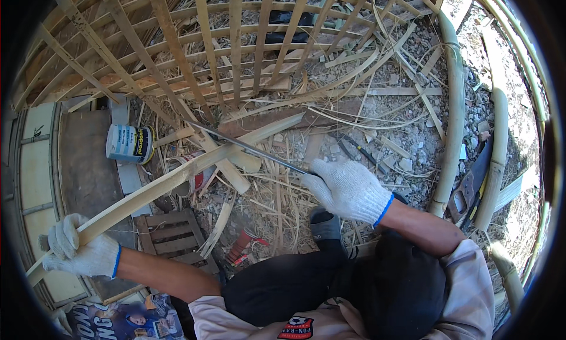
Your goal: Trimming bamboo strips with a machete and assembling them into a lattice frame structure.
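Bamboo strip (177, 178): lay with long axis diagonal, low end at lower left, high end up and right past centre. Clamped at the low end by the gloved left hand (79, 251). Crossed near mid-length by a long knife blade (247, 148), edge laid against the strip. Blade handle gripped by the gloved right hand (348, 190), right of the strip; the hand nearer the strip's middle. Hands well apart.

Left of the strip's upper half: a blue-and-white can (130, 144) on its side, contents not visible. Just beneath the strip: a red-and-white can (197, 178), contents hidden. Beyond the strip: a bamboo lattice (206, 45).
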Tool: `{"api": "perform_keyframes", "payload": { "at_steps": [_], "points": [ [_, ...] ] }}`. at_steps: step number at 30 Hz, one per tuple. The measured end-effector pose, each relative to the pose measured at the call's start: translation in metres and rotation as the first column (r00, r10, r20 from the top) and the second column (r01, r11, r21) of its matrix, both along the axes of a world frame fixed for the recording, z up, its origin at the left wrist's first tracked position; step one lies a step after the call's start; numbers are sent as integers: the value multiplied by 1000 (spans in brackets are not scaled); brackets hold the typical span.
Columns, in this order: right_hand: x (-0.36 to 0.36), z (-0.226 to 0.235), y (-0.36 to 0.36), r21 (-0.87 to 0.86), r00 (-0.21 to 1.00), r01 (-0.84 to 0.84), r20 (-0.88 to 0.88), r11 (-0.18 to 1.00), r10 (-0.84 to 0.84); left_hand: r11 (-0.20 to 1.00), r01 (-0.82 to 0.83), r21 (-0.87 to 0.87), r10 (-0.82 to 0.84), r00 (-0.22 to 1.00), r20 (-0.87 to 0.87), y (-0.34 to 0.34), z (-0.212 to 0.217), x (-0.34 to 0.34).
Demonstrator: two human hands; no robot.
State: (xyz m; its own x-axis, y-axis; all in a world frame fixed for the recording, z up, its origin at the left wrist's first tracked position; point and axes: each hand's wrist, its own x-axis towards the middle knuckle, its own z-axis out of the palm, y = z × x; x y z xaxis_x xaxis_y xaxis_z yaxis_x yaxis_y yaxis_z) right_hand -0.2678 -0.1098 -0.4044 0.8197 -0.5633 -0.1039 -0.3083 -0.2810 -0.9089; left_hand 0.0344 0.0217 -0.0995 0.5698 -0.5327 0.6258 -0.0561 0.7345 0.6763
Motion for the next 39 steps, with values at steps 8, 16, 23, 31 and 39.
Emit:
{"api": "perform_keyframes", "payload": {
  "at_steps": [8,16,23,31,39],
  "points": [
    [13,40,8,49,970,-87,233,995,73,986,155,-60,-148,983,107,-10,1,-7],
    [14,45,5,97,986,-46,164,994,30,996,93,-11,-90,987,129,-11,5,-10],
    [10,51,2,107,992,-59,119,993,46,1000,-19,-23,23,985,170,-16,2,-28],
    [13,28,2,12,993,1,121,1000,-3,999,19,-47,-10,982,190,-9,8,-16],
    [-5,-132,-12,-41,954,177,-238,983,-181,998,-41,-43,46,992,118,-5,8,5]
  ]
}}
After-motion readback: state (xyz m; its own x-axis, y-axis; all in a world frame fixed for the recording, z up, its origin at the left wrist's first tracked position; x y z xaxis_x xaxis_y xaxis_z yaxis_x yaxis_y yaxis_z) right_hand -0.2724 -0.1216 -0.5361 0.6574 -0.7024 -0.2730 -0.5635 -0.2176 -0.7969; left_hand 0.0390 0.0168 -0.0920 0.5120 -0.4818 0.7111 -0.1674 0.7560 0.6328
